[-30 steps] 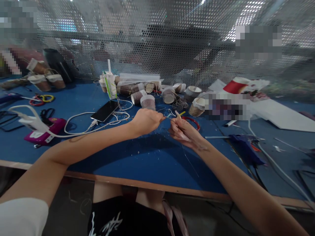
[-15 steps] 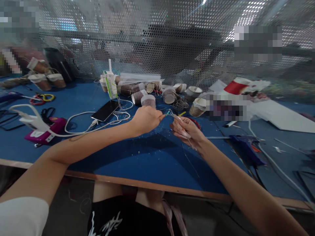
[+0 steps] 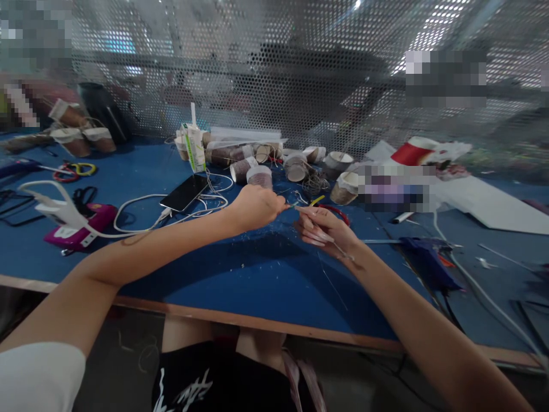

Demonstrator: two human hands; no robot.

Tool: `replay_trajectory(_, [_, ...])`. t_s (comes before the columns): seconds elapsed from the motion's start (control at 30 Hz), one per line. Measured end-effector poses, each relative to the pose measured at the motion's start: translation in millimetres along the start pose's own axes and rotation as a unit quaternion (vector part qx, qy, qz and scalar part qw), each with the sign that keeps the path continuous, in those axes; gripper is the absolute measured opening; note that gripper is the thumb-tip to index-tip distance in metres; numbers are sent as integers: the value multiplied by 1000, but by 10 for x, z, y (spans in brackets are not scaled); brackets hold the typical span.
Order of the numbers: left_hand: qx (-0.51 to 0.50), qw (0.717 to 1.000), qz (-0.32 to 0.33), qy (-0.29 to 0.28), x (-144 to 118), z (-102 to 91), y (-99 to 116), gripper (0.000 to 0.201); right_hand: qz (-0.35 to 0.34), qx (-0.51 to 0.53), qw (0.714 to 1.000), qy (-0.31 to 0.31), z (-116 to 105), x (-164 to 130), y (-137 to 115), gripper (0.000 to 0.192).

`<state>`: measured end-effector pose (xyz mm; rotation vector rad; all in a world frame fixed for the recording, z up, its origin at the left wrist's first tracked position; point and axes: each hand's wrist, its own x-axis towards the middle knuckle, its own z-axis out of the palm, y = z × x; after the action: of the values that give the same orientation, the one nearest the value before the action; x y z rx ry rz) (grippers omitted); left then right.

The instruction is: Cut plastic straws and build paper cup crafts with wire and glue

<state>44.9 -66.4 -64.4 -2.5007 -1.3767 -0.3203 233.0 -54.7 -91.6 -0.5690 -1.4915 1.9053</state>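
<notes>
Both hands pinch a thin wire (image 3: 295, 206) above the blue table (image 3: 240, 274), the left hand (image 3: 253, 207) closed on one end, the right hand (image 3: 323, 229) on the other, with paper cups (image 3: 274, 163) and a phone (image 3: 184, 193) behind.

Both hands (image 3: 291, 220) pinch thin wire (image 3: 300, 208), prob.

Blue-topped bench (image 3: 266, 274) with pale wooden front edge; perforated metal screen (image 3: 274, 86) standing along far side; bright daylight breaking through holes at upper right; dim grey floor (image 3: 115, 360) below bench edge; shapes beyond screen blurred.
</notes>
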Motion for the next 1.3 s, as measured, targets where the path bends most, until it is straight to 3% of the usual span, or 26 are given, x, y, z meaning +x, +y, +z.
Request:
replay_trajectory(0.17, [9, 1000, 28, -8, -22, 4, 32, 32, 24, -13, 1000, 1, -39, 14, 36, 31])
replay_trajectory(0.37, [-22, 1000, 6, 8, -34, 24, 67, 33, 9, -8, 1000, 5, -23, 24, 54, 29])
replay_trajectory(0.67, [-56, 997, -43, -17, -17, -29, 73, 35, 4, 9, 1000, 4, -7, 26, 73, 31])
replay_trajectory(0.83, [-3, 1000, -29, -2, -20, -30, 47, 37, 15, -1, 1000, -18, -21, 22, 63, 32])
replay_trajectory(1.07, [58, 987, 117, 89, -44, 53, 4, 27, 18, -5, 1000, -20, 1, 18, 52, 33])
replay_trajectory(1.3, [82, 980, 138, 115, -62, 56, 27, 28, -8, -10, 1000, 1, 5, 16, 107, 32])
